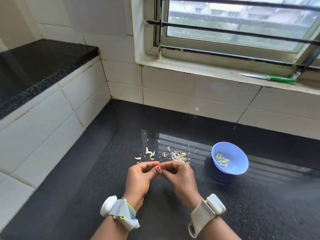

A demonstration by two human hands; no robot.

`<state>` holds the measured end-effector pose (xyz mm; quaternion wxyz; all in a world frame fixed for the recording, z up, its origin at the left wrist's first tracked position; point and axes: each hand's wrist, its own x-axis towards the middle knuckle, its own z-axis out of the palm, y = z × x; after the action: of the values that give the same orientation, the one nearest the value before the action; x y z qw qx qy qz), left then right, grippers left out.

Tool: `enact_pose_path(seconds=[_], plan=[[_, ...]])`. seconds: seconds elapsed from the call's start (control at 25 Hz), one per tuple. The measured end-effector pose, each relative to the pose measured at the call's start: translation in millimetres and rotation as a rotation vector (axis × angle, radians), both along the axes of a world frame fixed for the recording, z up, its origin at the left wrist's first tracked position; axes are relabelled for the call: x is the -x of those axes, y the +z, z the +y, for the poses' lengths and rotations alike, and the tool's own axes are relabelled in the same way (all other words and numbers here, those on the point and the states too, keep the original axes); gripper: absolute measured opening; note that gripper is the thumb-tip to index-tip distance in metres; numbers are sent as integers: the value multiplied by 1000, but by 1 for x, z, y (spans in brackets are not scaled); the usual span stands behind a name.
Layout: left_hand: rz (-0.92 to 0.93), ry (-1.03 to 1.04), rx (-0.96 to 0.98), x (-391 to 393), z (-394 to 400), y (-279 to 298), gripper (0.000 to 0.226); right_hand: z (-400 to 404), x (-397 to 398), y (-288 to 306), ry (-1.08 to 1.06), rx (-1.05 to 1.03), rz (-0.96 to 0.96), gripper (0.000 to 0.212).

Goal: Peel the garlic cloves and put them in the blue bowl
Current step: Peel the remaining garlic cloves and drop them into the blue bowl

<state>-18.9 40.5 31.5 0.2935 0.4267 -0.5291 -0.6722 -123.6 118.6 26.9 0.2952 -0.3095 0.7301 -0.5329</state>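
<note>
Black counter (pixel 103 179), left hand (pixel 138 177) and right hand (pixel 180 177) fingertips pinched together, contents hidden, peeled cloves (pixel 222 161) in blue bowl (pixel 240 163), skins (pixel 176 155) beyond.

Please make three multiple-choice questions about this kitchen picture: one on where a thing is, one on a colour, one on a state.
1. Where does the knife lie?
A. in the bowl
B. on the window sill
C. on the counter

2. What colour is the knife's handle?
A. green
B. red
C. black

3. What does the blue bowl hold?
A. nothing
B. water
C. peeled cloves

Answers: 1 B, it rests on the sill under the window bars. 2 A, the handle is bright green. 3 C, pale peeled cloves lie inside it, while the peels are on the counter.
</note>
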Motion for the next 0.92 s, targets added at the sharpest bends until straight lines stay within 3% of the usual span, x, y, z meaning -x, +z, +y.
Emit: enact_pose_path(seconds=[0.08, 0.16, 0.28, 0.36, 0.64, 0.72, 0.84, 0.92], plan=[[77, 8, -133, 3, 6, 5, 17, 8, 2, 6, -65, 82, -232, 11], [101, 0, -149, 6, 14, 12, 16, 16, 4, 12, -105, 131, -349, 13], [-8, -62, -6, 13, 26, 15, 10, 25, 11, 11, -114, 83, -74, 21], [-27, -82, -30, 18, 37, 18, 6, 32, 17, 17, -81, 62, 84, 28], [8, -59, -97, 23, 50, 21, 13, 40, 30, 26, -48, 95, 37, 29], [41, -49, -206, 26, 46, 23, 12, 37, 28, 27, -73, 139, -3, 30], [246, 6, -564, 37, 42, 29, 14, 28, 24, 30, -123, 218, 64, 29], [351, 81, -705, 41, 39, 28, 15, 22, 25, 28, -150, 207, 101, 28]])
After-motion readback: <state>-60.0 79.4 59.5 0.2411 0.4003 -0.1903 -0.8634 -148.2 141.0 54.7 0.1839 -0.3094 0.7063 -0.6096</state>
